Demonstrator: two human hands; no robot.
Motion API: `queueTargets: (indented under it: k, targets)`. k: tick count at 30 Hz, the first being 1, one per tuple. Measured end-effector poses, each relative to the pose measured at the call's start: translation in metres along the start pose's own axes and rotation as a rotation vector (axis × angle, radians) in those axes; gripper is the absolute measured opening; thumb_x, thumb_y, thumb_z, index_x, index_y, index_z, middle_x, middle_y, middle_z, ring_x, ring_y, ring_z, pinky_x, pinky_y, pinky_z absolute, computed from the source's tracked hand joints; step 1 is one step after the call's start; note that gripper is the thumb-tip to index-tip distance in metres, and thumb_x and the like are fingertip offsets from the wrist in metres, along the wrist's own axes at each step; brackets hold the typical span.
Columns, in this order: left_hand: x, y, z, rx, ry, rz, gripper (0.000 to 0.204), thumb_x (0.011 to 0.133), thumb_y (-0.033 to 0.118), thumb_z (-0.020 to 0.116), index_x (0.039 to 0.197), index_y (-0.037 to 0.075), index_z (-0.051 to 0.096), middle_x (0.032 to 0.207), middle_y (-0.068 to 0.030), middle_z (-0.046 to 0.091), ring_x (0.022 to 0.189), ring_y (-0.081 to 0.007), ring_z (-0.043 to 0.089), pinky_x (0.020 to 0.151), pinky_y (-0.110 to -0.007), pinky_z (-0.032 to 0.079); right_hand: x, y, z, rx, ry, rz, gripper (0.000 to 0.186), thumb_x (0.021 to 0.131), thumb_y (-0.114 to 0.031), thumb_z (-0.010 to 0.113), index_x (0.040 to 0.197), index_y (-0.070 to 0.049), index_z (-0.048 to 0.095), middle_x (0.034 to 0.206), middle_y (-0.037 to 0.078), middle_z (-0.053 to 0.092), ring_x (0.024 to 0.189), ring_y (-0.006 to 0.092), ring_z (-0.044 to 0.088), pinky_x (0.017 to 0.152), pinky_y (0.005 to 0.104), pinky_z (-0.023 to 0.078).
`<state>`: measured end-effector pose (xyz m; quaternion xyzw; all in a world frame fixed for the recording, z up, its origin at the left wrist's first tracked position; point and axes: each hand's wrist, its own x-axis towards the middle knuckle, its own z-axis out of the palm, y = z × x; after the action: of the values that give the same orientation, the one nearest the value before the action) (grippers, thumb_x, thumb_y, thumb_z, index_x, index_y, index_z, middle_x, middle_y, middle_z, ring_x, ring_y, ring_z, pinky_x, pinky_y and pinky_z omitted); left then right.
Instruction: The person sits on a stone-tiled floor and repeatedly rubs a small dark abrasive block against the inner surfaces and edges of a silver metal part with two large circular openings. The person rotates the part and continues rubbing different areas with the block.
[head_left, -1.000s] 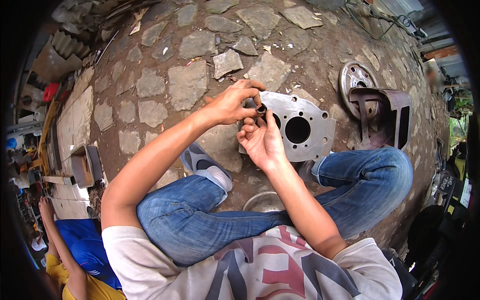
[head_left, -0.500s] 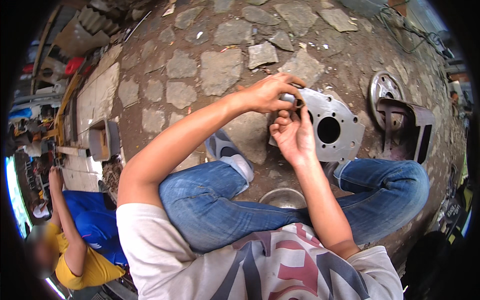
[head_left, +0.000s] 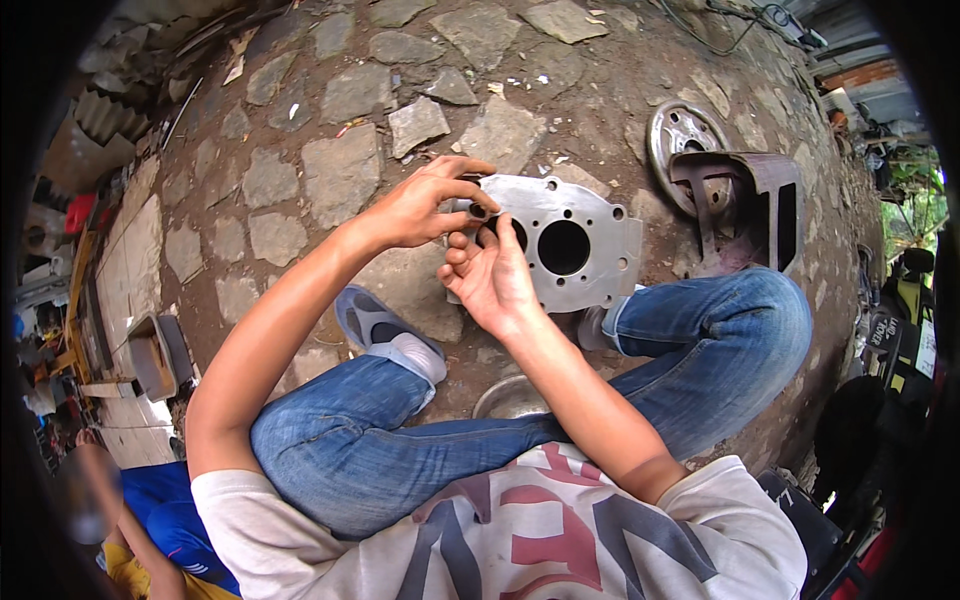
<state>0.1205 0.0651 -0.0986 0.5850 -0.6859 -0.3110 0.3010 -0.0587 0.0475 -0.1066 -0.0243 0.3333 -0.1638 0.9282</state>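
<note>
A grey metal gear housing (head_left: pixel 590 275) with round holes stands on the ground between my legs. At its upper left, my left hand (head_left: pixel 425 203) reaches in with bent fingers, thumb and fingertips pinching a small metal ring (head_left: pixel 480 211). Most of that ring is hidden by the fingers. My right hand (head_left: pixel 490 280) is turned palm up just below, its thumb raised against the ring and its other fingers curled. Both hands are in front of the housing's left hole, which they partly cover.
Right of the housing lie a round metal disc (head_left: pixel 660 140) and a rusty brown bracket (head_left: pixel 785 215). A metal bowl (head_left: pixel 510 398) sits by my legs. At the left are a grey tub (head_left: pixel 180 350) and another person in blue trousers (head_left: pixel 175 510). Stones pave the dirt ground.
The view has swung right, so everything sits further left in it. Both hands stay together at the housing's upper left. The ring's grey end, visible before, is now mostly covered by fingers.
</note>
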Motion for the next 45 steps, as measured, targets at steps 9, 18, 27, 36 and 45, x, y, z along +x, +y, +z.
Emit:
queueTargets:
  k: [9, 18, 27, 36, 45]
  targets:
    - [0.006, 0.010, 0.004, -0.005, 0.032, -0.077, 0.024, 0.073, 0.009, 0.074, 0.096, 0.008, 0.066, 0.137, -0.0109, 0.054, 0.132, -0.0320, 0.045, 0.111, -0.046, 0.035, 0.000, 0.002, -0.004, 0.021, -0.032, -0.013, 0.046, 0.101, -0.060, 0.039, 0.112, -0.016, 0.048, 0.090, 0.002, 0.061, 0.079, 0.0137, 0.057, 0.075, 0.0347, 0.050]
    - [0.002, 0.012, -0.002, -0.133, -0.017, -0.117, 0.033, 0.073, 0.007, 0.071, 0.106, 0.011, 0.071, 0.139, -0.0120, 0.052, 0.133, -0.0316, 0.044, 0.111, -0.045, 0.035, -0.001, 0.001, -0.005, 0.014, -0.040, -0.014, 0.047, 0.100, -0.061, 0.040, 0.114, -0.016, 0.048, 0.093, 0.002, 0.060, 0.080, 0.0140, 0.056, 0.075, 0.0347, 0.050]
    - [0.006, 0.009, 0.005, -0.024, 0.046, -0.088, 0.020, 0.078, 0.019, 0.075, 0.095, 0.010, 0.067, 0.135, -0.0096, 0.056, 0.129, -0.0312, 0.047, 0.108, -0.045, 0.038, -0.001, 0.000, -0.003, 0.008, -0.024, -0.018, 0.047, 0.101, -0.060, 0.039, 0.111, -0.015, 0.049, 0.090, 0.003, 0.059, 0.078, 0.0144, 0.056, 0.074, 0.0351, 0.049]
    - [0.003, 0.002, 0.005, -0.067, -0.009, -0.134, 0.057, 0.074, 0.010, 0.078, 0.128, 0.014, 0.062, 0.139, -0.0108, 0.051, 0.131, -0.0302, 0.047, 0.110, -0.042, 0.039, 0.000, 0.001, -0.006, 0.011, -0.045, -0.010, 0.048, 0.101, -0.060, 0.039, 0.109, -0.014, 0.052, 0.088, 0.003, 0.060, 0.077, 0.0148, 0.057, 0.074, 0.0353, 0.050]
    - [0.002, -0.003, 0.002, -0.153, -0.050, -0.156, 0.037, 0.077, 0.009, 0.073, 0.113, 0.014, 0.071, 0.141, -0.0121, 0.050, 0.132, -0.0312, 0.047, 0.110, -0.043, 0.038, 0.001, 0.002, -0.005, -0.027, -0.048, -0.013, 0.048, 0.100, -0.062, 0.037, 0.116, -0.018, 0.046, 0.090, 0.002, 0.058, 0.079, 0.0136, 0.057, 0.075, 0.0344, 0.050]
